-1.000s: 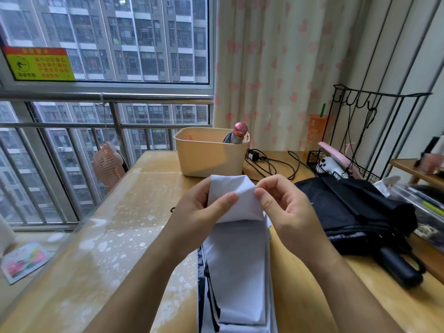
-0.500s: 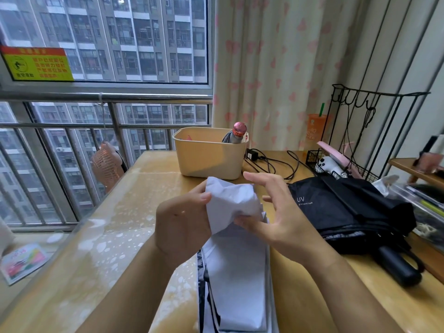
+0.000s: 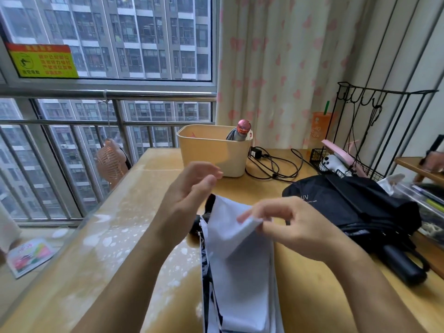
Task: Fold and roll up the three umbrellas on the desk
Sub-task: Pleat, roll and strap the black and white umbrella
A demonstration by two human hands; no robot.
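Observation:
A white umbrella (image 3: 240,272) with black edging lies lengthwise on the wooden desk (image 3: 319,296) in front of me, its canopy folded into flat pleats. My right hand (image 3: 295,227) pinches the top corner of its white fabric. My left hand (image 3: 189,188) hovers just above and left of the umbrella's tip, fingers apart, holding nothing. A black umbrella (image 3: 355,210) with a black handle lies loosely bunched at the right. A third, rolled umbrella (image 3: 240,132) with a pink cap stands in the beige bin (image 3: 211,152).
Black cables (image 3: 274,164) lie behind the black umbrella. A black wire rack (image 3: 355,145) with a white and pink item stands at the right rear, with an orange cup (image 3: 319,128) beside it. A small fan (image 3: 110,162) hangs off the desk's left edge by the window railing.
My left hand has let go of the white fabric and lifted up and away. My right hand has shifted right and now pinches the fabric's corner alone; the bunched top has dropped flatter.

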